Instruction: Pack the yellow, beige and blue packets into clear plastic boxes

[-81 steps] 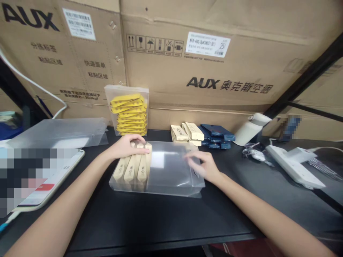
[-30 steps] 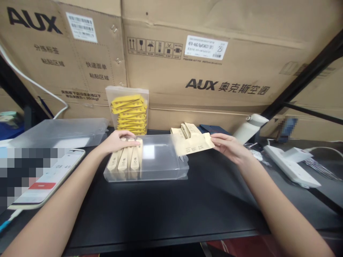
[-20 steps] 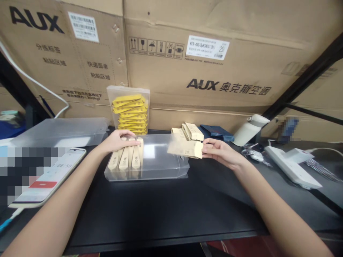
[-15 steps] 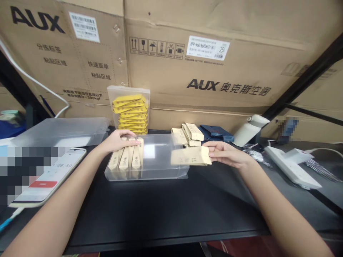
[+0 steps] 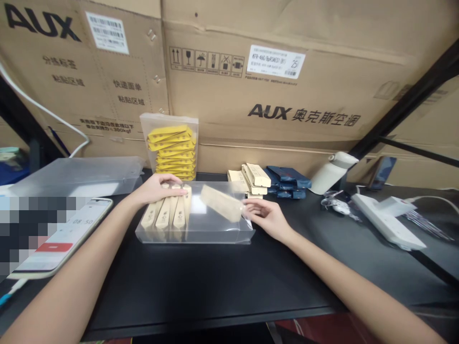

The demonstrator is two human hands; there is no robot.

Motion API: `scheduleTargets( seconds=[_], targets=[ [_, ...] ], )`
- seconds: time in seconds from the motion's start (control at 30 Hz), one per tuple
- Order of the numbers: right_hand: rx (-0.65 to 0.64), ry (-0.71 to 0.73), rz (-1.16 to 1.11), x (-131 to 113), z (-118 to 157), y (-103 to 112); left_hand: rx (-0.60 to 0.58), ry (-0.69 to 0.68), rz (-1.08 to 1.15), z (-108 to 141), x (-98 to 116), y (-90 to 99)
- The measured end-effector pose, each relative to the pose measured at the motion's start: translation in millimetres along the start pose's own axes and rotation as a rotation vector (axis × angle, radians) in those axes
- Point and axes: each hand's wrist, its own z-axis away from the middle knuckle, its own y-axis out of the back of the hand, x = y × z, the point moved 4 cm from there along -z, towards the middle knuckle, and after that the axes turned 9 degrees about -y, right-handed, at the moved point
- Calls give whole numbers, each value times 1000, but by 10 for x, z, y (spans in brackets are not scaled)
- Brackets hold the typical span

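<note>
From the head view, my left hand is clamped on the left end of the clear box, thumb lying over its top. Beneath that thumb, three beige packets sit side by side inside. A slanted packet lies in the box's right half, apart from those three. My right hand is at the box's right end, fingertips bunched at the slanted packet's end; I can't tell whether they pinch it. Behind are a beige stack and navy packets.
</note>
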Motion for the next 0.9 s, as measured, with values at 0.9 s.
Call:
scheduleTargets(
  seconds=[0.9],
  targets=[
    [-667, -162, 7, -254, 355, -608, -119, -107, 39, 20, 409, -493]
  ],
)
